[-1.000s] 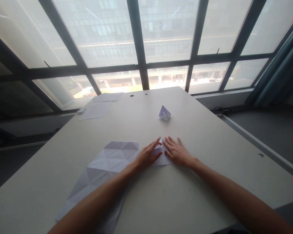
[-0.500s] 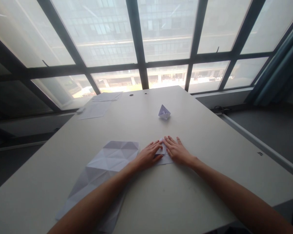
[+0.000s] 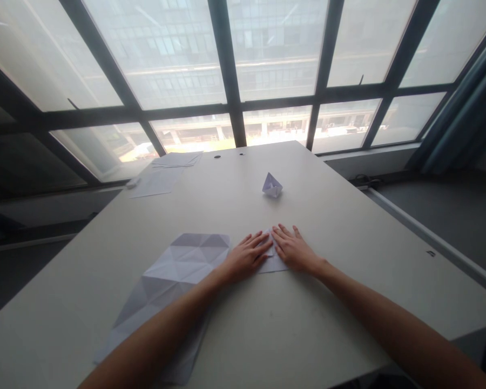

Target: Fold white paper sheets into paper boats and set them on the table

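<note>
A small folded sheet of white paper [image 3: 274, 265] lies flat on the white table [image 3: 328, 216]. My left hand [image 3: 249, 255] rests on its left part, fingers stretched out and pointing to the upper right. On the right part lies my right hand [image 3: 294, 250], fingers extended and slightly spread. Both hands cover much of the paper, so its full outline is hidden. Beyond them stands a folded paper boat [image 3: 272, 186], touched by neither hand. Beneath and beside my left forearm is a large creased sheet of paper [image 3: 174, 265].
Several plain paper sheets [image 3: 157, 181] lie at the far left of the table, with a small whitish object [image 3: 133, 182] by their edge. Large windows [image 3: 275, 54] rise behind the table. A blue curtain [image 3: 449, 113] hangs at the right.
My left hand's fingers have flattened and straightened over the folded paper, with the thumb less bent. My right hand stays nearly in place. The paper boat has not moved.
</note>
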The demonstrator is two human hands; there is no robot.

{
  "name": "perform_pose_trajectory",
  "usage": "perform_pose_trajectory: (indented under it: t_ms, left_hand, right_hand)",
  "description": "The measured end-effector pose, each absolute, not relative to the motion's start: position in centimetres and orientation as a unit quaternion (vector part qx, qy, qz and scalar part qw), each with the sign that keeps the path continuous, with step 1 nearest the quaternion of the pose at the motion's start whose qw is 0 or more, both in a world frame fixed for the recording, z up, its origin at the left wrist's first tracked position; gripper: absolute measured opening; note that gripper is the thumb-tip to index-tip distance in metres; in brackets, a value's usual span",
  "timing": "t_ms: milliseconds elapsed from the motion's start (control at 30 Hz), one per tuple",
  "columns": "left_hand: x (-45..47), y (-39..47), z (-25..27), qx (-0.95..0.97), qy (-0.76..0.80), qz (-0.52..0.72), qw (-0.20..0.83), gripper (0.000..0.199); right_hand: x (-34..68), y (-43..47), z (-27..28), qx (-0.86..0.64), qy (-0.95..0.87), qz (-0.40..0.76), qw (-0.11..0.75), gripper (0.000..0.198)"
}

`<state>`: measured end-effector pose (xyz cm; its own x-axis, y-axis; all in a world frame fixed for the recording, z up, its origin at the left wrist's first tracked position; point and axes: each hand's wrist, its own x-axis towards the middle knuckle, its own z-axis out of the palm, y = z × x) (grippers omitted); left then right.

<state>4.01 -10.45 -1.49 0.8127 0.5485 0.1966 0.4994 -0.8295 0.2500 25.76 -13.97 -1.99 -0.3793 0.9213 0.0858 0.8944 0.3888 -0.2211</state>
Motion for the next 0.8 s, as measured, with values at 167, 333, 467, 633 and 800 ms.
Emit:
perform_pose_trajectory:
  t_ms: [167, 333, 467, 633, 800]
  left_hand:
    - [4.0, -10.7, -0.9, 0.949, 0.27, 0.13, 0.099, 0.04]
    - [4.0, -10.7, -0.8, 0.949, 0.268, 0.13, 0.106, 0.043]
    - [4.0, -10.6, -0.6, 0.948, 0.277, 0.128, 0.094, 0.051]
    - [4.0, -10.9, 0.2, 0.958, 0.254, 0.117, 0.062, 0.056]
    - [4.4, -11.7, 0.3, 0.957, 0.247, 0.133, 0.075, 0.046]
  right_hand:
    - [25.8, -14.0, -2.0, -0.552, -0.824, 0.077, 0.102, 0.057]
    - [25.8, -14.0, -1.7, -0.553, -0.822, 0.088, 0.102, 0.058]
    - [26.0, -14.1, -1.2, -0.548, -0.825, 0.093, 0.1, 0.058]
    - [26.1, -14.3, -0.7, -0.541, -0.83, 0.075, 0.112, 0.053]
    - [26.3, -14.4, -0.2, -0.534, -0.829, 0.057, 0.156, 0.038]
